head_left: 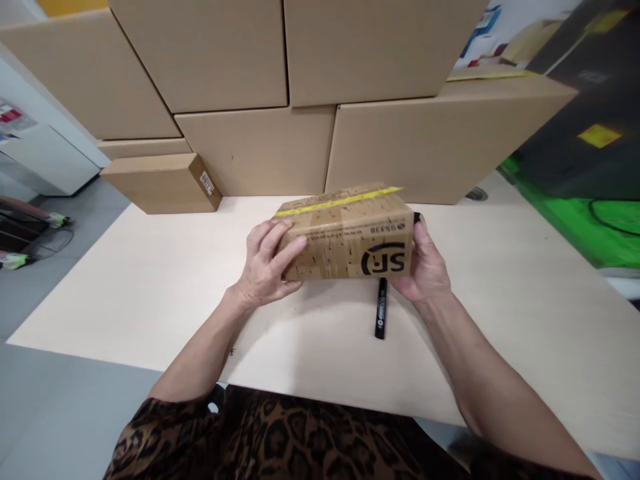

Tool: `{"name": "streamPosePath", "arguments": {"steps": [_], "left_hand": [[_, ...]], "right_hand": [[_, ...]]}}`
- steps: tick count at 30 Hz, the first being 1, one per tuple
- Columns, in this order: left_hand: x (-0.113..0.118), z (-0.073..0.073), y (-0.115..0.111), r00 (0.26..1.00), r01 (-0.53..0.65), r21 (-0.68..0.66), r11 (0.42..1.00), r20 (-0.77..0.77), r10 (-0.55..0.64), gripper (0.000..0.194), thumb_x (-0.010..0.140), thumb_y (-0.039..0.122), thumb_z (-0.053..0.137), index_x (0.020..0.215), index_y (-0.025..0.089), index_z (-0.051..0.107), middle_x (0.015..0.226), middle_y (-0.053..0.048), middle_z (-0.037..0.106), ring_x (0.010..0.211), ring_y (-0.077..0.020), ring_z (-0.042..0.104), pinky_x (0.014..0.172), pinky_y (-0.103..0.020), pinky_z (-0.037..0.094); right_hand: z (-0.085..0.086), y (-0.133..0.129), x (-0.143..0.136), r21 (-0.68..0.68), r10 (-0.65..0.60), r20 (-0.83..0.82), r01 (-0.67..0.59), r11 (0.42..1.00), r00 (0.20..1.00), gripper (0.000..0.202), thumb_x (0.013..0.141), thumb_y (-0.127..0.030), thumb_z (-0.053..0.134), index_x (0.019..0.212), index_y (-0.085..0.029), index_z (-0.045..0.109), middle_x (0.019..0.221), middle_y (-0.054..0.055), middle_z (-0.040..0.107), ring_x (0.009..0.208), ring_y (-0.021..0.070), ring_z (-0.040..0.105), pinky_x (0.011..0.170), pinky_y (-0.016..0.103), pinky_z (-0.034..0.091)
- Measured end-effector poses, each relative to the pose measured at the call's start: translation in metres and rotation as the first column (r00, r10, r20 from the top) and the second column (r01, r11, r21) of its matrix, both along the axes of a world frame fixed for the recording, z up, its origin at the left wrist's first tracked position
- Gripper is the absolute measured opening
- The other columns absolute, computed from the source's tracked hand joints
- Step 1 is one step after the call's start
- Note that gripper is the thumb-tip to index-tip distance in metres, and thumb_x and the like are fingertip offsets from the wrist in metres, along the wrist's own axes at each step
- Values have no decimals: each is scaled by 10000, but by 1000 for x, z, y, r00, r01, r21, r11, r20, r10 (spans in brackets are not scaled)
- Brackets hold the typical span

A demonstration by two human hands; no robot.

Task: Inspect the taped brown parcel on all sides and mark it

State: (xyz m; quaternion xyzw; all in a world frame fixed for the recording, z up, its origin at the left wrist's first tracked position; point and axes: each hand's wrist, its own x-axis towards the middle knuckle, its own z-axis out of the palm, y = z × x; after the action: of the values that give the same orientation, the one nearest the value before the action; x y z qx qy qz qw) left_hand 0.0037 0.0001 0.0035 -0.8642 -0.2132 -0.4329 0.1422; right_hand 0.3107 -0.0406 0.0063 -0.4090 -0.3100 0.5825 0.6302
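Both my hands hold a small brown cardboard box (350, 243) above the table, tilted slightly. Yellow tape runs along its top, and black "SF" lettering shows upside down on the side facing me. My left hand (270, 263) grips the left end, fingers on the top edge and front, thumb low. Around the right end is my right hand (425, 263), its fingers partly hidden behind the box. A black marker (381, 310) lies on the table just below the box, its upper end hidden by it.
Large cardboard boxes (255, 150) are stacked along the back of the pale table (125, 287). A flat brown box (160, 185) with a label stands at the back left. Green material (585, 213) lies beyond the right edge.
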Motion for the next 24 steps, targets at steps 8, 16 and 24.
{"name": "streamPosePath", "arguments": {"steps": [8,16,24], "left_hand": [[11,-13,-8,994,8,69,998,-105,0,712,966,182,729,1609,401,514,1592,-56,633,1601,-260,429,1362,-534,285],[7,-31,-1,993,83,-336,938,-56,-108,633,901,436,854,1480,548,624,1572,-4,621,1568,-357,469,1377,-681,125],[-1,-13,1,901,263,-776,573,410,142,930,992,815,516,1735,304,288,1830,-172,270,1694,-428,254,1360,-662,226]], "right_hand": [[0,5,7,-99,62,-37,-65,993,997,497,784,-716,825,1123,-357,771,1153,26,851,1308,398,729,1024,618,642],[-3,8,17,-98,94,2,-93,991,996,393,722,-483,840,1067,-308,772,1115,52,866,1365,434,706,1138,704,580],[-7,1,3,75,-1,45,-2,997,999,587,676,-404,872,1240,-353,721,1294,15,819,1419,403,670,1184,654,555]]}}
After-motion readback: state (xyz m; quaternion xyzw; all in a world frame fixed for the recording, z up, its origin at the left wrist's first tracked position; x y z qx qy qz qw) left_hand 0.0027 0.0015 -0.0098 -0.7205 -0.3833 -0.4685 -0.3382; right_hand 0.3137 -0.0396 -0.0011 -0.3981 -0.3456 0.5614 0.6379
